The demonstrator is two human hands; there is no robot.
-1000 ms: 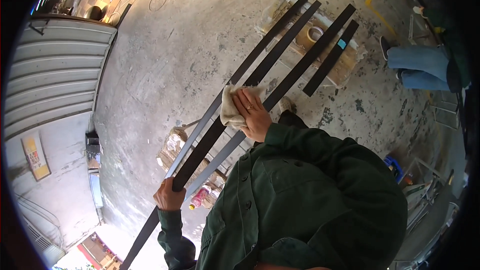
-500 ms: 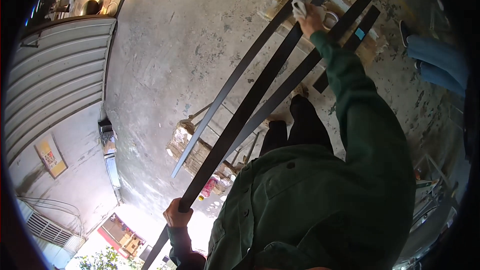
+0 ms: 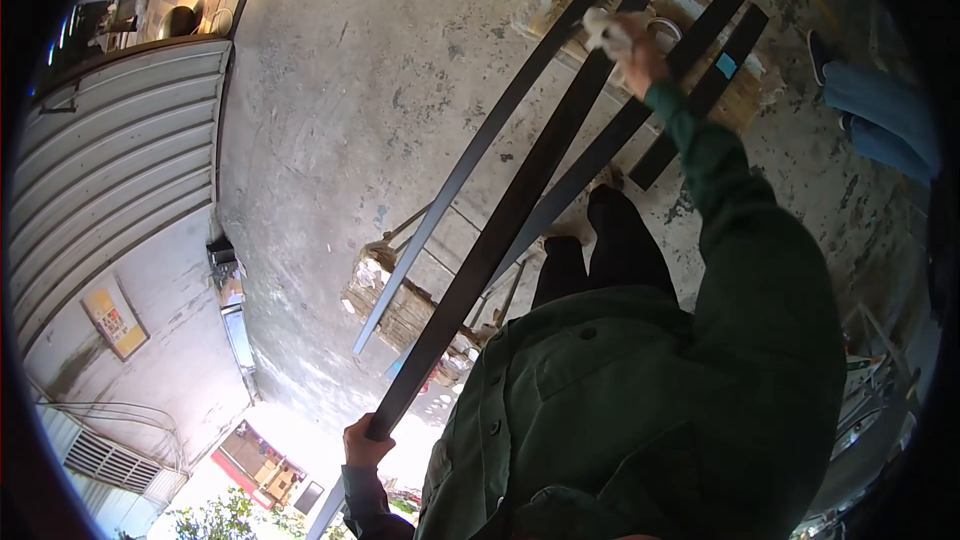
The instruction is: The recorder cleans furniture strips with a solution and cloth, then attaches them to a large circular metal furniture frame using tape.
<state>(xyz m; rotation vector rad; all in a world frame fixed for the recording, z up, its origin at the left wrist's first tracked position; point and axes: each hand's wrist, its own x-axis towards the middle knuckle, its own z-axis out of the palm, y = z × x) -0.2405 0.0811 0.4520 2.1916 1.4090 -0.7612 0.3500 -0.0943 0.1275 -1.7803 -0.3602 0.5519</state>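
Note:
A long dark flat bar (image 3: pixel 495 235) slants across the view, and my left hand (image 3: pixel 367 443) is closed around it near its lower end. Toward the bar's far end, my right hand (image 3: pixel 643 62) grips a crumpled white cloth (image 3: pixel 608 32). Motion smears that hand and the cloth. Whether the cloth touches the bar here, I cannot tell. Left of the held bar lies another long dark bar (image 3: pixel 470 147). On its right are a third bar (image 3: pixel 600 153) and a shorter one (image 3: pixel 688 112) with a blue patch (image 3: pixel 726 64).
Worn wooden supports hold the bars at the far end (image 3: pixel 772 80) and near end (image 3: pixel 375 275). A roll or ring (image 3: pixel 665 30) sits beside my right hand. At the right edge, a person's blue-jeaned legs (image 3: pixel 880 110) show. A ribbed metal shutter (image 3: pixel 120 170) stands left.
My right hand and the cloth have shifted slightly down and right, and now blur. My left hand still grips the bar, a little lower in view. The whole view has shifted slightly.

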